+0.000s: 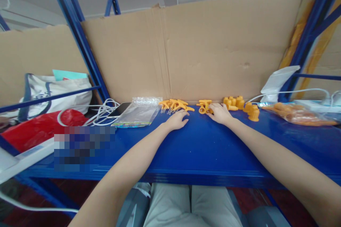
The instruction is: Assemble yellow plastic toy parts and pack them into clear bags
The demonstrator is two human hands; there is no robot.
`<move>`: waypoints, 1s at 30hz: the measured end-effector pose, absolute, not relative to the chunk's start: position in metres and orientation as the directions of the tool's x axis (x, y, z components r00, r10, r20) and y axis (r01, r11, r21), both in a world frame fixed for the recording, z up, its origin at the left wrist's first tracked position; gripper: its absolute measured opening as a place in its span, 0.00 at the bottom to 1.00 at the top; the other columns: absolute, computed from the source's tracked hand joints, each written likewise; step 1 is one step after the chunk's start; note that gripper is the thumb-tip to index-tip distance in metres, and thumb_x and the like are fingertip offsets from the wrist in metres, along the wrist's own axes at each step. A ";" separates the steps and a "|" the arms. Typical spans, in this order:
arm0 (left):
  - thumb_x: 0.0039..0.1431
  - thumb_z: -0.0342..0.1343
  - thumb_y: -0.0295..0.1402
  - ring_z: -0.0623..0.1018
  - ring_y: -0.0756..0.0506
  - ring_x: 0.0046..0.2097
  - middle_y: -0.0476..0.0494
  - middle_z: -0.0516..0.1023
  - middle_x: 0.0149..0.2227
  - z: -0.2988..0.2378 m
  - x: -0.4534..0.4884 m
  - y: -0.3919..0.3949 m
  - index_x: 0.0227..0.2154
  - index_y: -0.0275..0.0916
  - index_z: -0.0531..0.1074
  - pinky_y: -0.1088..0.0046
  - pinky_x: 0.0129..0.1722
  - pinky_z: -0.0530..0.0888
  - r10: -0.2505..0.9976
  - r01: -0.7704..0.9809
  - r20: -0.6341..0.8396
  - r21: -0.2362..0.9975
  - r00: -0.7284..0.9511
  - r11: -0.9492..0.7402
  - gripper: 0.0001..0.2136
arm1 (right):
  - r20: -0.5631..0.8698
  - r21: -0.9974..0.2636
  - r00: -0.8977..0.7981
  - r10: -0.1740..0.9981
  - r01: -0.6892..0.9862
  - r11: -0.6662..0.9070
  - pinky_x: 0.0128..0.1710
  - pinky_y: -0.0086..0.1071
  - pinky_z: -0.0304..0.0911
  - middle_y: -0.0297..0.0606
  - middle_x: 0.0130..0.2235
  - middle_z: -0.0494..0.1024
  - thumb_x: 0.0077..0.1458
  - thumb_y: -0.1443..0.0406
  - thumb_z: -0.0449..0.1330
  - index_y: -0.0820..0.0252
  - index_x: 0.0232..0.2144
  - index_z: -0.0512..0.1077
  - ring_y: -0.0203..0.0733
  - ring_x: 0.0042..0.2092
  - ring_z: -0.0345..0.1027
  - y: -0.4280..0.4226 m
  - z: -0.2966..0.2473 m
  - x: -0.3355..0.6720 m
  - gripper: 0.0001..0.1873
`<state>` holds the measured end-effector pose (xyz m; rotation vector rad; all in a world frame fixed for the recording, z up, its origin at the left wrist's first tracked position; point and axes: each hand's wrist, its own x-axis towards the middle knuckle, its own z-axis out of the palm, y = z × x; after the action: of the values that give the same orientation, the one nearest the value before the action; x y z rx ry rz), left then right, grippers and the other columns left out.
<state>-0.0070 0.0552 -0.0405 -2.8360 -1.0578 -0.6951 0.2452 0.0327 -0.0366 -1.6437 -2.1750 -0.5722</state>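
Observation:
Several yellow-orange T-shaped corkscrew handles [174, 104] with metal spirals lie in a group at the back of the blue table. Against their near right side is my left hand [176, 120], palm down, thumb apart and fingers stretched forward; nothing shows in its grasp. My right hand [221, 113] reaches to a smaller group of yellow-orange pieces. Its thumb and fingers close around a round-ended yellow-orange corkscrew body [209, 111], partly hidden by the hand. A similar round-ended piece [202, 110] lies just to the left, with more handles [205, 102] behind it.
Several yellow-orange bell-shaped pieces [254, 113] stand right of my right hand. Farther right lies a clear bag of orange parts [301, 113]. Leftward are a clear plastic bag [141, 113], a phone [121, 109], white cables [102, 113] and a red bag [48, 127]. A cardboard wall [207, 49] rises behind.

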 end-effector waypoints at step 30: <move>0.62 0.49 0.39 0.74 0.40 0.54 0.36 0.75 0.50 -0.050 -0.013 0.072 0.43 0.36 0.75 0.60 0.57 0.68 0.731 0.767 0.343 0.044 0.590 -0.640 0.15 | 0.239 -0.069 0.176 0.955 0.984 -0.164 0.57 0.69 0.41 0.54 0.57 0.69 0.53 0.65 0.52 0.60 0.57 0.66 0.63 0.60 0.59 0.036 -0.022 0.309 0.28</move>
<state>-0.0128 0.0723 -0.0503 -2.7040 -1.2777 -0.5080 0.3091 0.0364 -0.0222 -2.2411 -1.8816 -0.2060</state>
